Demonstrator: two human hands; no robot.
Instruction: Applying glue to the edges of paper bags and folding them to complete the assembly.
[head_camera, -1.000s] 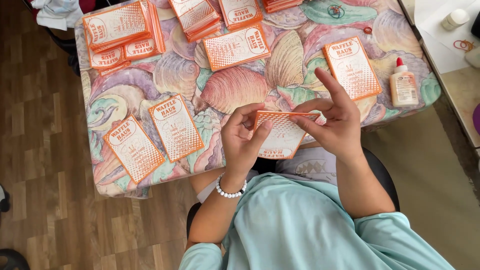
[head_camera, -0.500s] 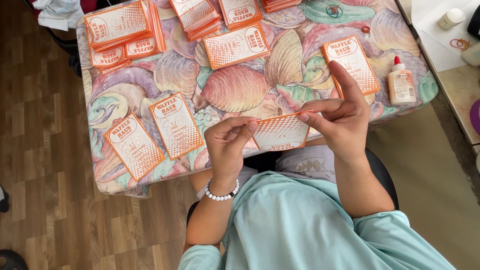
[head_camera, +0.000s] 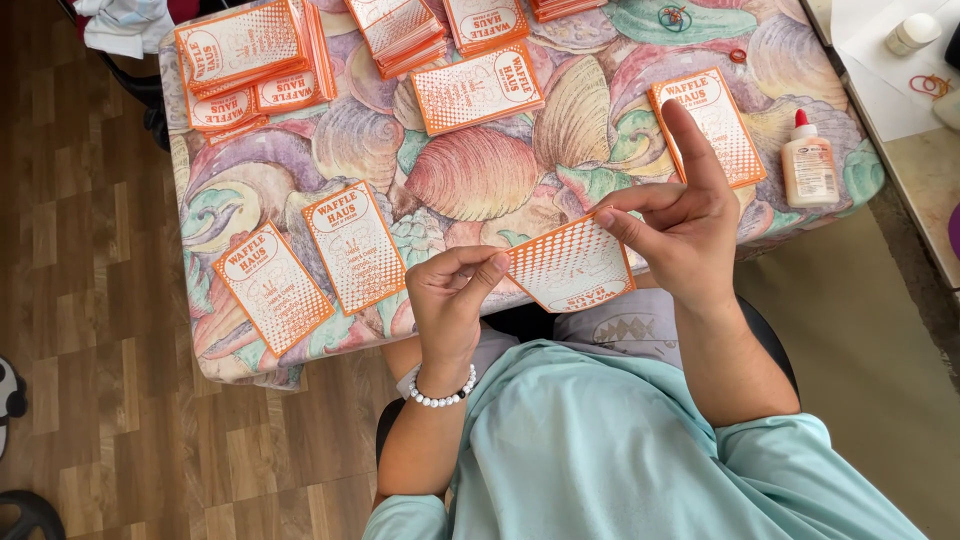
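Note:
Both hands hold one orange-and-white paper sleeve (head_camera: 572, 265) over the near edge of the table. My left hand (head_camera: 455, 300), with a white bead bracelet at the wrist, pinches the sleeve's left corner. My right hand (head_camera: 680, 220) pinches its upper right corner, index finger pointing up. Two flat sleeves of the same kind (head_camera: 310, 262) lie on the tablecloth to the left of my left hand. Another single sleeve (head_camera: 715, 125) lies just beyond my right hand.
A small table with a seashell-pattern cloth (head_camera: 470, 170) carries stacks of the same sleeves (head_camera: 250, 55) along its far side. A white glue bottle with a red tip (head_camera: 808, 165) stands at the right edge. Rubber bands (head_camera: 675, 15) lie far right. Wood floor at left.
The sleeve has turned from nearly edge-on to face up between my hands and shifted slightly right. My right index finger has lifted straight.

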